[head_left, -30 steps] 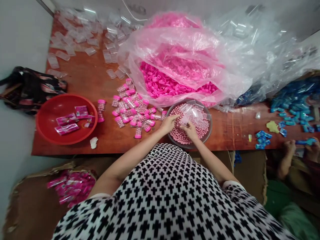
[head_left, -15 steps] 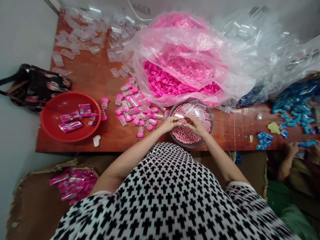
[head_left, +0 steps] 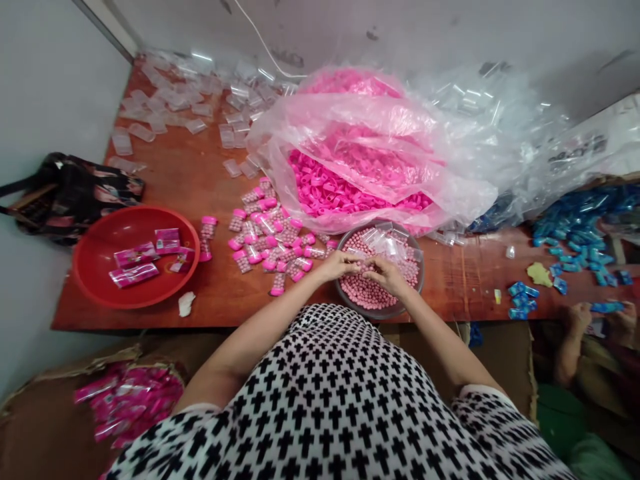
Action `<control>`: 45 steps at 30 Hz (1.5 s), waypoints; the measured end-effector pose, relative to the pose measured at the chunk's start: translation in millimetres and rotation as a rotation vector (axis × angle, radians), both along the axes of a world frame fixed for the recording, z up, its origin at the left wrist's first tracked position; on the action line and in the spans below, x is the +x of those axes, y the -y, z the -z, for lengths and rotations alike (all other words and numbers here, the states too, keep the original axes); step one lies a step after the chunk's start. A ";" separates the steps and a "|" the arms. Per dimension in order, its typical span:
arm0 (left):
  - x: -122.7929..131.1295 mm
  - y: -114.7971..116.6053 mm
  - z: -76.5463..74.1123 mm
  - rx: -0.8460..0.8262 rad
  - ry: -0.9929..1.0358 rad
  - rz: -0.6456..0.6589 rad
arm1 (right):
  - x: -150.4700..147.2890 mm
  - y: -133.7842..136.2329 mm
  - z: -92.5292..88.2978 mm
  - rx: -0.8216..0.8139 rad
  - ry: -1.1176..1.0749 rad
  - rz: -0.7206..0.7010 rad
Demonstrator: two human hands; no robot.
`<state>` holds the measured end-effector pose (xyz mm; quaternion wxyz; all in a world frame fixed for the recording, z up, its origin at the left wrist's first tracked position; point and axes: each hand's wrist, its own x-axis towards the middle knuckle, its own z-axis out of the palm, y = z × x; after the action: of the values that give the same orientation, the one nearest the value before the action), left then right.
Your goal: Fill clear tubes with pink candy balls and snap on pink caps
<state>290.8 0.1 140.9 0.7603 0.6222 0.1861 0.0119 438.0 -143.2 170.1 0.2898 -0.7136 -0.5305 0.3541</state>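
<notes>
Both hands meet over a round metal bowl [head_left: 418,255] full of small pink beads, with several clear little containers lying on top. My left hand [head_left: 339,265] and my right hand [head_left: 386,274] have their fingertips pinched together around a small clear container [head_left: 361,261] just above the beads. A heap of filled clear containers with pink caps [head_left: 270,230] lies on the brown table just left of the bowl. Behind the bowl a big plastic bag [head_left: 370,153] spills loose pink caps.
A red basin [head_left: 100,233] holding pink packets sits at the left. Empty clear containers [head_left: 175,110] are scattered at the far left. A dark bag [head_left: 75,190] lies off the table's left edge. Blue pieces [head_left: 575,227] cover the right, where another person's hands [head_left: 600,317] work.
My hands drew closer together over the bowl, fingertips now touching around the clear container. The view tilted a little, showing more of the wall.
</notes>
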 end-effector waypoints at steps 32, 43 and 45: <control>-57.9 -32.3 -0.4 -0.195 -0.042 -0.595 | -11.6 -233.9 2.3 -0.246 0.868 -0.558; -49.1 -41.3 1.3 0.034 -0.034 -0.756 | 0.6 -166.9 -43.3 0.163 0.140 -0.351; -47.7 -39.6 -2.6 0.115 -0.044 -0.730 | -5.4 -155.2 -46.7 0.154 0.176 -0.418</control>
<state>243.1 39.7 143.5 0.6657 0.5566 0.4110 0.2795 432.7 12.1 216.8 0.2165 -0.5922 -0.7153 0.3014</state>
